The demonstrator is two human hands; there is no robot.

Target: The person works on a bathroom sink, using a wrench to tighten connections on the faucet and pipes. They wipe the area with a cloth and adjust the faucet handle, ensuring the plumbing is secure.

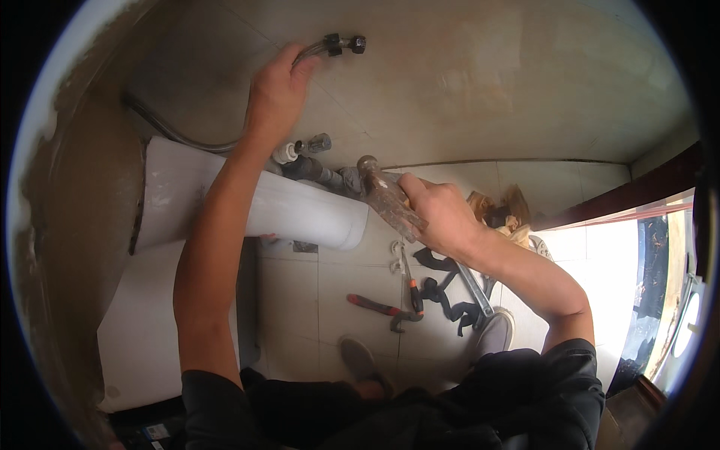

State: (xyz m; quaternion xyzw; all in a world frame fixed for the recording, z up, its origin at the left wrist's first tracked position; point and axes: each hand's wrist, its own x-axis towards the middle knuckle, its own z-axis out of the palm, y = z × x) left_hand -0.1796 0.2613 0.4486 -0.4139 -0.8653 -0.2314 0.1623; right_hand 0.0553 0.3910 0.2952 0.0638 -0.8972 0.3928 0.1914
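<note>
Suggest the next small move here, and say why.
Probably set the hammer down on the tiled floor: it occupies the right hand, while the left hand alone holds the flexible hose. The hose's black end looks unattached, apart from the silver fitting below it. Freeing the right hand could let it steady that end.

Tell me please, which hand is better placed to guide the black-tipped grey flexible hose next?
Probably the left hand: it holds the hose near its black end, whereas the right hand is occupied with a worn metal hammer.
</note>
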